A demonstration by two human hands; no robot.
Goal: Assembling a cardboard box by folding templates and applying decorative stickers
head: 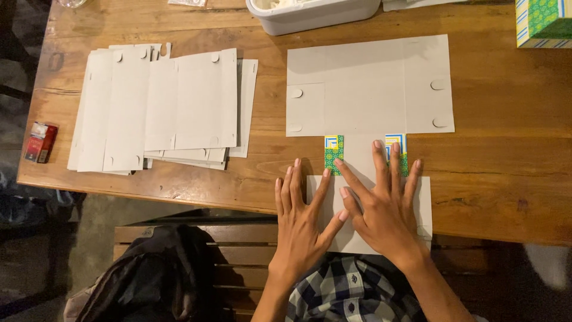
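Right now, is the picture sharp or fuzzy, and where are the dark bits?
Head view: mostly sharp, warm dim light. Both hands, left hand and right hand, on the flat cardboard look clear. The floor below the table sinks into dark shadow; the table's edges curve slightly, a lens bend.

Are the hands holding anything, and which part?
Nothing is gripped. The left hand and right hand lie flat, fingers spread, pressing on the near end of the flat cardboard box sheet at the wooden table edge.
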